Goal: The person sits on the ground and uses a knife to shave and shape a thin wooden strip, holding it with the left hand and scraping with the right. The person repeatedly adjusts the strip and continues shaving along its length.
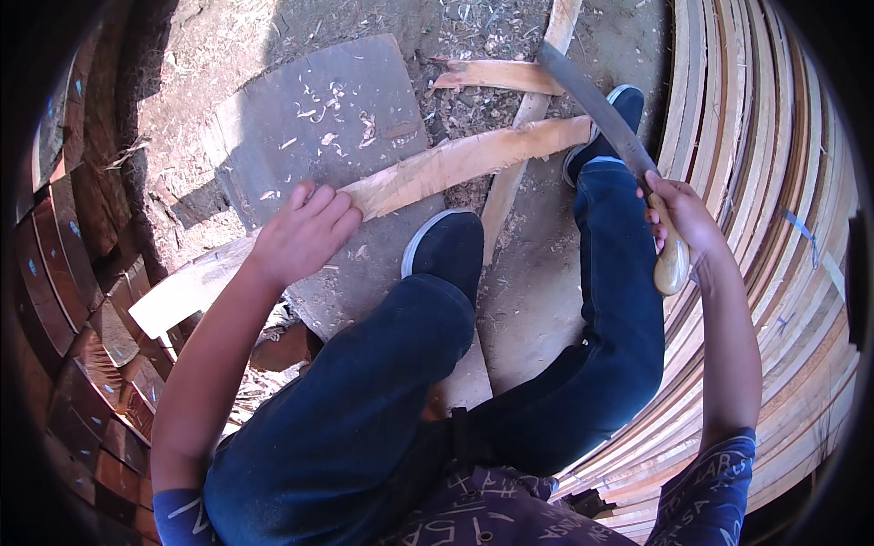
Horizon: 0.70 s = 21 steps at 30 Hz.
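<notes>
My left hand (pixel 307 229) is closed over a long, pale wooden board (pixel 473 159) with rough, curved edges. The board slants from the lower left up to the right, where its far end reaches my right shoe. In my right hand (pixel 681 214) is a machete (pixel 601 114), gripped by its light wooden handle. Its long blade points up and to the left, and in this view it passes across the right shoe and near the board's far end. How far the blade is from the board I cannot tell.
A wide, flat wooden panel (pixel 319 100) with shavings on it lies on the ground. Beyond the board are a narrow wood strip (pixel 533 109) and a short wood piece (pixel 496 75). Long planks are stacked on the right (pixel 728 109); cut timber ends (pixel 64 246) line the left.
</notes>
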### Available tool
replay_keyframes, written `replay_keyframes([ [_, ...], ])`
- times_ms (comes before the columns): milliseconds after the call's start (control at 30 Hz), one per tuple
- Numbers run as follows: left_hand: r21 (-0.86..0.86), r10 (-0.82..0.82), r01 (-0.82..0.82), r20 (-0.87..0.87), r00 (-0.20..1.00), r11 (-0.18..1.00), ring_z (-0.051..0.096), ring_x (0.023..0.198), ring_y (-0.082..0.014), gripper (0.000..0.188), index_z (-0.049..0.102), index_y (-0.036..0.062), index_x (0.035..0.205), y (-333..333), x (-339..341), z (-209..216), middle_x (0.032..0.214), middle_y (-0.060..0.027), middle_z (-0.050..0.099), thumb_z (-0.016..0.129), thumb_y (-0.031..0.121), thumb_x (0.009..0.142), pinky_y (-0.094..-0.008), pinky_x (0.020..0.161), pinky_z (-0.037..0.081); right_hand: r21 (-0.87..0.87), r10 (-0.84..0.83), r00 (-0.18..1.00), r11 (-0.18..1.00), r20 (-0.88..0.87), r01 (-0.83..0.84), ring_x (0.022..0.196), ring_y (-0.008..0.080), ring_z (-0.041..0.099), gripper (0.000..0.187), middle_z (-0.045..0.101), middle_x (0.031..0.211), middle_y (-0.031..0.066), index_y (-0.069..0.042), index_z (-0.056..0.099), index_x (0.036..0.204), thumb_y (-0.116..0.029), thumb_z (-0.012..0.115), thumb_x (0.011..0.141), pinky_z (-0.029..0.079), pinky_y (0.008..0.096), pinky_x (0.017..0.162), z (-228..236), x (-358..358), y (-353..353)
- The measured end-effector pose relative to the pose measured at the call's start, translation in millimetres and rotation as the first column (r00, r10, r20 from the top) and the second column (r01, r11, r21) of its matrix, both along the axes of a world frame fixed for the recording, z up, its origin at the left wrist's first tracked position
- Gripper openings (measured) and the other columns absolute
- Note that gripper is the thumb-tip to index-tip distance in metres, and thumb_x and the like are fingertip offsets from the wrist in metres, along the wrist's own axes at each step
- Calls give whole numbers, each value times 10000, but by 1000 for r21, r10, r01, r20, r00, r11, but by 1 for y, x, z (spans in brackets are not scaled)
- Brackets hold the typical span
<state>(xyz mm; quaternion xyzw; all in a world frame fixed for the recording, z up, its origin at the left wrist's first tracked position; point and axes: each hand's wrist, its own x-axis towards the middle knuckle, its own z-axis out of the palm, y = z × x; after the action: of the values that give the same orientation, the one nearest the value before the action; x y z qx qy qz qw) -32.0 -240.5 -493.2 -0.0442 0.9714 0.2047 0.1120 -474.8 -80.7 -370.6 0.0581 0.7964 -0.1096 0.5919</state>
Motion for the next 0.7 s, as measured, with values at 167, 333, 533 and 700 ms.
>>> replay_keyframes([
  [167, -14, 4, -5, -19, 1000, 1000, 528, 982, -190, 131, 563, 125, 976, 0, -2, 2, 936, -25, 527, 538, 161, 853, -378, 943, 386, 187, 209, 953, 950, 220, -251, 426, 80, 480, 326, 493, 598, -12, -90, 508, 913, -400, 571, 992, 443, 243, 398, 0, 33, 4],
  [333, 12, 38, -38, -10, 999, 999, 526, 989, -192, 128, 562, 123, 974, 0, -3, 4, 938, -23, 524, 542, 155, 852, -387, 965, 379, 97, 107, 993, 989, 50, -111, 377, 65, 445, 332, 507, 584, -12, -87, 563, 905, -406, 559, 995, 419, 223, 352, -3, 11, 4],
  [533, 23, 19, -19, -8, 1000, 1000, 520, 959, -225, 167, 562, 114, 974, 2, 0, 0, 946, -46, 522, 598, 265, 912, -412, 942, 379, 219, 214, 958, 942, 189, -254, 449, 121, 465, 280, 473, 604, 9, -63, 504, 915, -325, 576, 986, 460, 311, 440, 0, 40, 0],
  [700, 17, 10, -10, -6, 1000, 1000, 522, 961, -224, 166, 565, 114, 986, 4, 3, 1, 946, -42, 527, 595, 261, 915, -415, 963, 376, 72, 105, 993, 992, 45, -108, 361, 76, 452, 367, 493, 554, -10, -62, 560, 894, -417, 576, 985, 390, 226, 334, 1, 20, 3],
])
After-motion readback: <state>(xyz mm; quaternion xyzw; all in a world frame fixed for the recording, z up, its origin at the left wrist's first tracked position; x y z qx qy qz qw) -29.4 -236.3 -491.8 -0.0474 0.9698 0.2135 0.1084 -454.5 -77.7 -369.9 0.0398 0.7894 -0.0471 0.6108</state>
